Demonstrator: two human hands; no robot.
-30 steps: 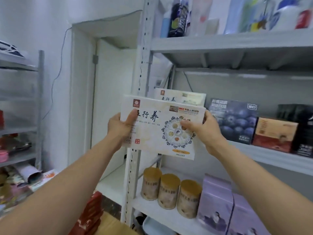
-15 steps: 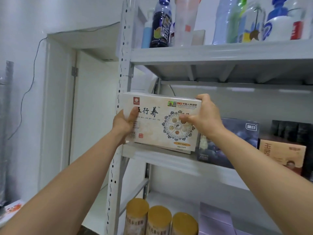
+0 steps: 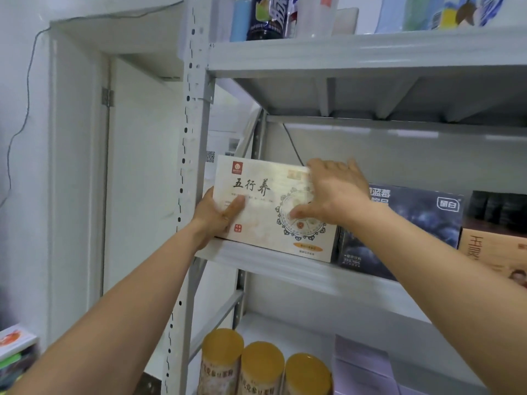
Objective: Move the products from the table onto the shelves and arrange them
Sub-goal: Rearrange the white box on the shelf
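Observation:
A cream box [image 3: 256, 212] with black characters and a round pattern stands upright at the left end of the grey middle shelf [image 3: 285, 266]. My left hand [image 3: 216, 215] grips its left edge, thumb across the front. My right hand [image 3: 336, 195] lies flat against the upper right of the box's front, fingers spread and slightly blurred. Directly to the box's right stands a dark blue blueberry box [image 3: 413, 223].
A brown box [image 3: 490, 252] and dark packs stand further right on the same shelf. Bottles [image 3: 268, 15] line the top shelf. Three yellow-lidded canisters [image 3: 262, 363] and purple boxes [image 3: 362, 366] fill the shelf below. The perforated upright post [image 3: 194, 138] runs just left of the box.
The box went from the air in front of the rack onto the middle shelf. My right hand shifted from gripping its right edge to lying flat on its front.

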